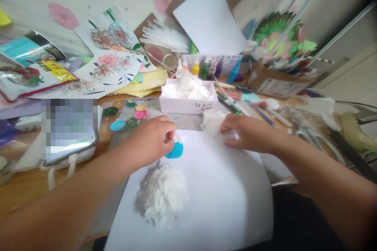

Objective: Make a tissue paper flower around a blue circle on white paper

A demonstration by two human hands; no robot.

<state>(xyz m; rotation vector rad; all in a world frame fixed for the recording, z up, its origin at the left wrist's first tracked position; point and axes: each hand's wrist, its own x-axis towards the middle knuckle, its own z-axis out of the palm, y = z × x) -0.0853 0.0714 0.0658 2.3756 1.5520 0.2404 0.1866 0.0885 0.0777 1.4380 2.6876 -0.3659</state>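
Observation:
My left hand is closed, its fingertips pinching a small pale piece with a bright blue end; its exact kind is unclear. This blue end hangs at the upper left of a large white sheet of paper. Below it, a fluffy heap of white tissue shreds lies on the sheet. At the sheet's far edge, my right hand has its curled fingers at a crumpled white tissue and seems to grip its edge. The thumb is a little apart from the fingers.
Behind the sheet stands a white box of tissues, with paint bottles beyond it. Paint blobs lie left of the box, near a phone. Scissors and pens are on the right.

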